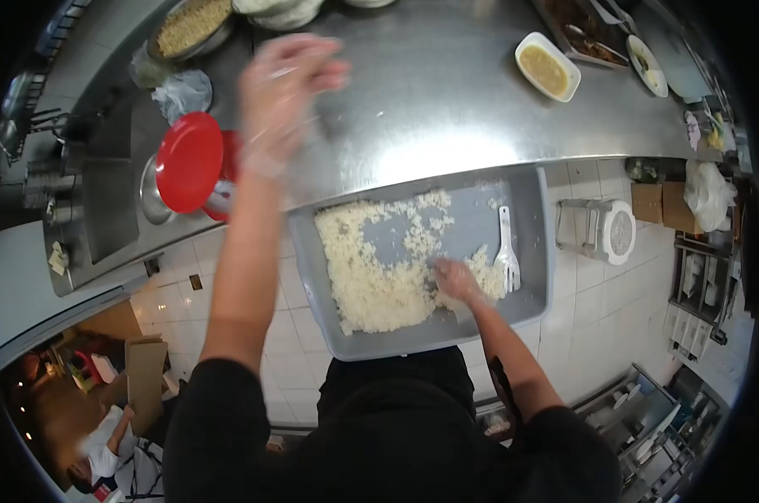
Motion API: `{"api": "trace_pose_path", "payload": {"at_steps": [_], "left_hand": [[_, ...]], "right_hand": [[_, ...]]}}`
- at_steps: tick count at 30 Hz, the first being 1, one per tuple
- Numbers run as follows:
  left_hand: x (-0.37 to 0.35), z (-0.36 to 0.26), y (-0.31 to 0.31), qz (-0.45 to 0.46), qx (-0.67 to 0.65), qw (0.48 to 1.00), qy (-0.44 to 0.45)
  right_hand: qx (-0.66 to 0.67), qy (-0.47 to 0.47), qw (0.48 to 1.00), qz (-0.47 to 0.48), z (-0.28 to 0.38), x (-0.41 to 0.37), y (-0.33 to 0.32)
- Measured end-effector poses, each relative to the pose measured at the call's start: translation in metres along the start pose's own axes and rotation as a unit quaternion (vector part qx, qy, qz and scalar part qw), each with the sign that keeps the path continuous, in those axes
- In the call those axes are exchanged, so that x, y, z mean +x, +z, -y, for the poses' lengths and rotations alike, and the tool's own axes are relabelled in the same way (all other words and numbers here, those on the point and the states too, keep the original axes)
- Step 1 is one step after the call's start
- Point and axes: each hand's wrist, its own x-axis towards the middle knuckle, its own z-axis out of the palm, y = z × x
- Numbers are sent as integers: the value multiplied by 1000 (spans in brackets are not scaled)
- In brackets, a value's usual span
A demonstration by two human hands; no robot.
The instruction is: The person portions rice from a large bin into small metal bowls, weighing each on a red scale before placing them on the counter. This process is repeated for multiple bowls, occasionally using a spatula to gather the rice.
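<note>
A grey plastic tub [535, 243] holds white cooked rice [379, 302], spread mostly on its left side and along the near edge. My right hand [457, 281], in a clear glove, reaches into the tub with its fingers bunched together in the rice. A white slotted rice paddle [505, 247] lies in the tub to the right of that hand. Over the steel counter [421, 92], my left hand [287, 88] is raised, also in a clear glove. Motion smears its fingers, and I cannot make out anything in them.
Beside my left forearm stands a red bowl [190, 162]. A pan of grains [193, 29] and a plastic bag [184, 94] sit at the counter's left. To the right are a white dish of sauce [547, 71] and a white stool [610, 230]. A person [115, 448] is at lower left.
</note>
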Motion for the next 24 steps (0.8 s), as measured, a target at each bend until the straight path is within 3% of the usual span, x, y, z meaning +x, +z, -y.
{"api": "trace_pose_path", "payload": {"at_steps": [1,2,4,5,6,7,8,9,11,12,14,18,20,21,23,24], "left_hand": [[-27,-36,-12,-67,103,992,27],[-46,-67,-28,-130,98,982,97],[-52,-95,-92,-250,214,925,192],[-51,-105,-136,-300,261,890,223],[-48,-103,-191,-321,351,860,183],[-45,-91,-250,-338,438,821,142],[-49,-75,-311,-265,629,724,99],[-55,-54,-361,-176,785,591,52],[-61,-8,-408,-78,844,487,-210],[-62,-3,-409,-82,841,490,-214],[-75,9,-410,-184,787,554,-201],[-79,-8,-401,-197,795,550,-166],[-78,-10,-412,-16,821,533,-202],[-78,-12,-412,-16,821,533,-203],[-75,-11,-409,-168,729,629,-212],[-75,-9,-413,-167,728,630,-213]], "right_hand": [[-24,-30,998,-45,-17,32,17],[27,-37,997,-65,10,47,-4],[82,-34,996,-23,24,114,-7],[67,-45,996,-29,64,124,-31],[53,-58,996,-36,99,135,-46],[23,-45,998,35,124,156,-47],[-7,-32,994,104,144,170,-43],[-9,-35,994,107,158,171,-30],[-10,-132,989,60,176,167,-6],[-16,-133,989,63,184,172,-2],[-104,-132,962,215,195,176,11],[-107,-129,943,287,188,141,61],[-101,-110,941,302,185,125,69],[-112,-131,920,352,181,122,80],[-120,-148,897,399,176,109,92],[-136,-141,893,406,175,100,96]]}}
